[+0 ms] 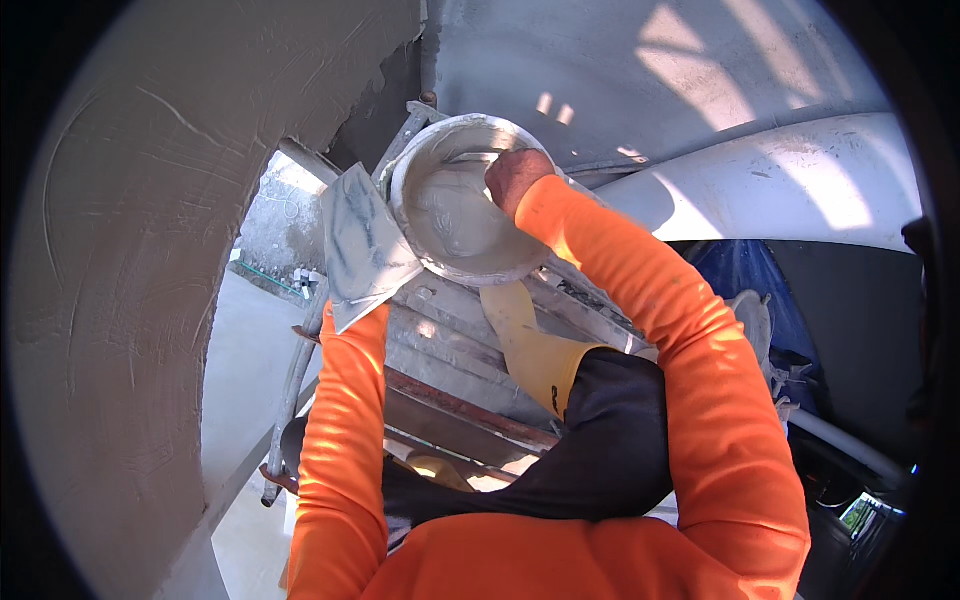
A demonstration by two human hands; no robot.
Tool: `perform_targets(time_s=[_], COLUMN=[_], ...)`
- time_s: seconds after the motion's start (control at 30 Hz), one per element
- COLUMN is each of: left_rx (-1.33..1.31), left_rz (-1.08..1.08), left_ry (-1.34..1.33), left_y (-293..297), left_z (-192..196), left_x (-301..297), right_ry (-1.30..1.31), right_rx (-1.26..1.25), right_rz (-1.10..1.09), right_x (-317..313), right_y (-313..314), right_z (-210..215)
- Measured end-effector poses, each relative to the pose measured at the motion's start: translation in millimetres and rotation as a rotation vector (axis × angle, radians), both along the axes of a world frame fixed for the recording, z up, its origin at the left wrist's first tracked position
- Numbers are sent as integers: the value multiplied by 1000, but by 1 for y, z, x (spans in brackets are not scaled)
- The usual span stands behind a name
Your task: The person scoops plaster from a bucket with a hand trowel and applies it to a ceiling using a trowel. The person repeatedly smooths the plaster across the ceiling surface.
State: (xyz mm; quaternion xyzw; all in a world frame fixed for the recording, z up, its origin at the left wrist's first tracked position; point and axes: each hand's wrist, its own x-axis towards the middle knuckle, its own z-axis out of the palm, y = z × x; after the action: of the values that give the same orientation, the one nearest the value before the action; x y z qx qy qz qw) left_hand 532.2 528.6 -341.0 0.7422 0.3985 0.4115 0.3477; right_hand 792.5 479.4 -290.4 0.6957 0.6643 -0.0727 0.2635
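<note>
My left sleeve (345, 400) reaches up to a flat grey plasterer's hawk (365, 245). The hawk is tilted beside the bucket and smeared with plaster. It covers my left hand, whose fingers do not show, and the board rests at the end of that arm. A round, plaster-coated bucket (470, 270) stands ahead of me with wet grey plaster (455, 210) inside. Over its right side, my right hand (520, 178) is closed in a fist. A pale edge shows beside the knuckles, but what the fist grips is hidden.
Under the bucket lie scaffold planks (450, 320), with gaps between them. My yellow boot (535, 345) stands on them. A plastered wall (130, 300) rises at left, with a metal scaffold pole (295, 400) nearby. To the right run a large white pipe-like form (800, 180) and blue sheeting (750, 290).
</note>
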Motion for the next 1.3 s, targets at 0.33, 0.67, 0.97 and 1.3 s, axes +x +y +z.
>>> perform_targets(time_s=[0.33, 0.67, 0.97, 1.3], left_rx=[-1078, 701, 671, 629], left_rz=[-75, -201, -226, -279], left_ry=[-589, 319, 210, 38], left_y=[-27, -41, -46, -63], left_z=[-33, 63, 56, 54], left_x=[34, 67, 72, 81], right_ry=[173, 112, 176, 178], right_rx=[169, 454, 516, 345], right_rz=[332, 303, -69, -246], right_x=[9, -7, 52, 48], right_y=[-106, -123, -153, -181], right_z=[-25, -23, -44, -60])
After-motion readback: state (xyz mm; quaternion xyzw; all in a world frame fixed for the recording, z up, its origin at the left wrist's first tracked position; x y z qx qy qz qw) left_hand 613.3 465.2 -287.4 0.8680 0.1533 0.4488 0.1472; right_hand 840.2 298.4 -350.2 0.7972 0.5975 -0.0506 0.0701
